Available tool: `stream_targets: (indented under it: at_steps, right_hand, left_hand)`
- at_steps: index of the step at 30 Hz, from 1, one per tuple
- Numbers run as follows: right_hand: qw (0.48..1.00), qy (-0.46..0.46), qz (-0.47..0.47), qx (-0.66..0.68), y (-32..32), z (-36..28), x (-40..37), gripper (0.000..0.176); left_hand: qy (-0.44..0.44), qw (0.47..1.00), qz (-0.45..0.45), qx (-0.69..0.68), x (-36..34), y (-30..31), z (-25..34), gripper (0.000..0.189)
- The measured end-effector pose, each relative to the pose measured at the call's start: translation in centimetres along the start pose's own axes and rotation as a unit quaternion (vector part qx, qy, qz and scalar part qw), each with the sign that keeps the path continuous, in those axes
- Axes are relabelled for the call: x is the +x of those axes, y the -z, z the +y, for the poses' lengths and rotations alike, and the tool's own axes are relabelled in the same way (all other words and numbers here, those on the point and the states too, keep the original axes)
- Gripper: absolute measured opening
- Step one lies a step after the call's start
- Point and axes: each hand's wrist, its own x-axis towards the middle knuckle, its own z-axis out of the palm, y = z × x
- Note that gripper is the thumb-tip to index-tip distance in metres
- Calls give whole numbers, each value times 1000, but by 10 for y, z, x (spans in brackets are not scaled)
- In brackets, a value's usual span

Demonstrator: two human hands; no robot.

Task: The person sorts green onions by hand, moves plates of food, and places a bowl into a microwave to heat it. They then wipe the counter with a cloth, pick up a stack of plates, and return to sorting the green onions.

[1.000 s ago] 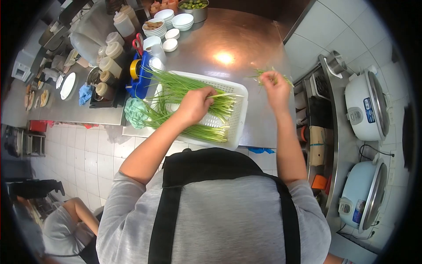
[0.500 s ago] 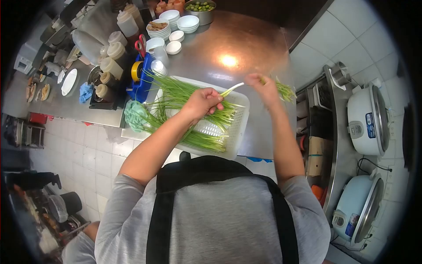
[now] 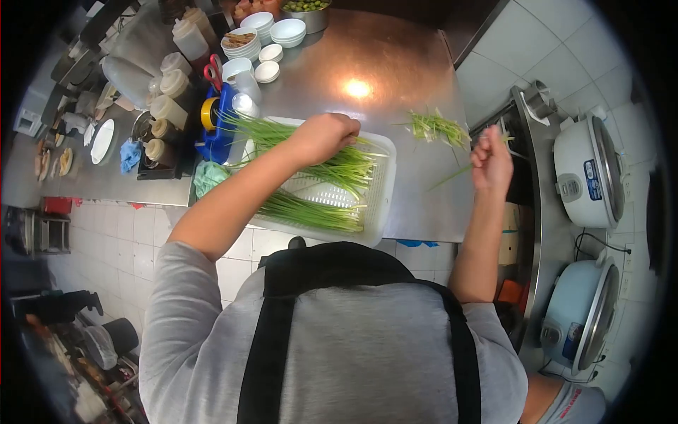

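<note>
My left hand (image 3: 326,138) is above the pile of spring onions (image 3: 339,173), its fingers closed on a spring onion mostly hidden beneath it. The onions lie in a white perforated basket (image 3: 385,201), in two bunches with pale root ends to the right. Past the basket's right side, my right hand (image 3: 492,161) is raised near the table's edge, closed on thin green strips. One strip trails down to the left from it. A small heap of green trimmings (image 3: 436,127) lies on the metal table, up and left of the right hand.
On the left stand squeeze bottles (image 3: 169,112), a blue tape dispenser (image 3: 219,134), and a green cloth (image 3: 210,177). White bowls (image 3: 288,31) are stacked at the back. Two rice cookers (image 3: 583,173) stand on the right-hand shelf. At the lower right, part of another person (image 3: 575,403) shows.
My right hand has moved right and slightly down, away from the left hand, with green strips in it. My left hand has shifted slightly up and right and turned back-up over the stalks.
</note>
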Motion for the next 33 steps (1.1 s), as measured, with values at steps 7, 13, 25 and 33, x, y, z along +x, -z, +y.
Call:
stream_targets:
  at_steps: [7,13,25,33]
  right_hand:
    - [972,-25,-96,213,-23,1,-36,28]
    - [934,-121,-148,301,-84,81,-68,25]
    - [578,520,-280,-563,-68,47,-80,14]
    - [580,515,-276,-568,-71,57,-44,5]
  left_hand:
    - [-13,990,132,-55,3,-37,-10,23]
    - [152,953,-77,-252,-13,-6,76,23]
    - [165,986,-9,-33,-66,8,60,20]
    - [153,987,-23,54,-44,20,42,19]
